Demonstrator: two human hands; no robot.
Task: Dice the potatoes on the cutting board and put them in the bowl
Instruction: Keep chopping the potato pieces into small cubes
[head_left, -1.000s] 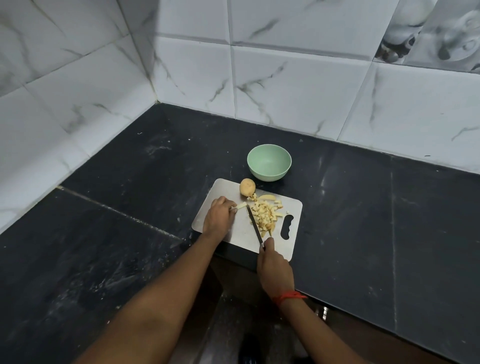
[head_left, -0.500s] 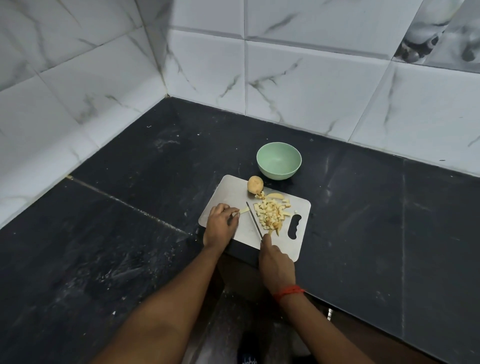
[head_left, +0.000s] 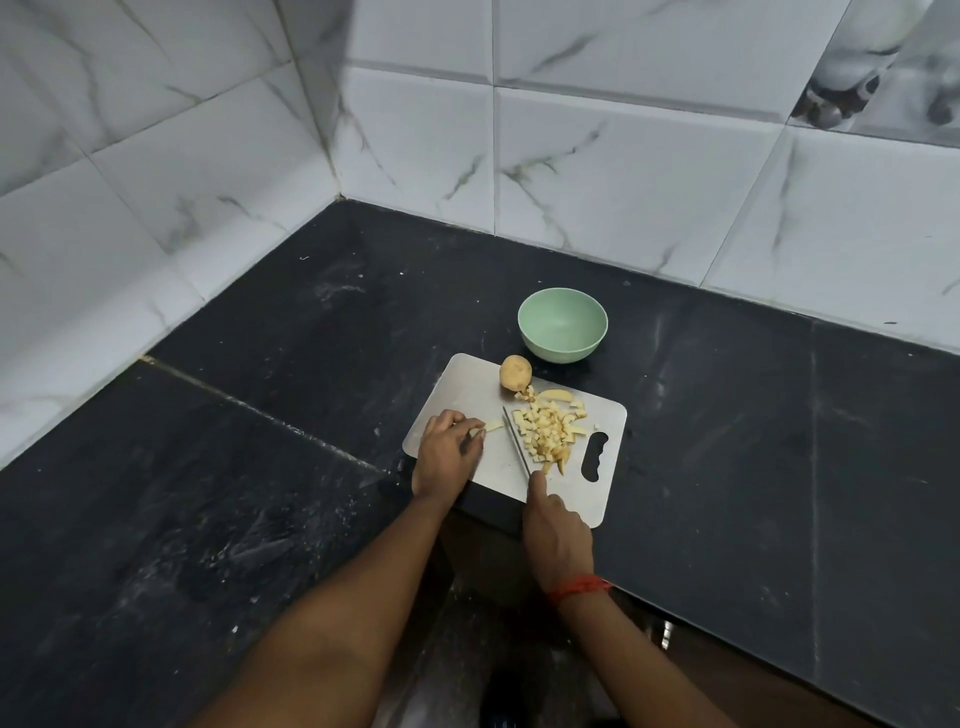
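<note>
A steel cutting board (head_left: 467, 395) lies on the black counter. On it are a heap of diced potato (head_left: 549, 431), a few longer strips at its edges, and a whole unpeeled potato (head_left: 515, 372) at the far edge. My left hand (head_left: 448, 451) pinches a potato strip (head_left: 488, 427) on the board's left part. My right hand (head_left: 557, 535) grips a knife (head_left: 516, 441), its blade lying between the strip and the heap. The green bowl (head_left: 562, 325) stands empty just beyond the board.
The black stone counter (head_left: 260, 467) runs into a corner of white marble-look wall tiles (head_left: 597, 171). The board's near corner overhangs the counter's front edge. A handle slot (head_left: 594, 457) is at the board's right end.
The camera view shifted, so everything sits further right in frame. The left hand slid back along the strip and the knife blade stands slightly left of the heap.
</note>
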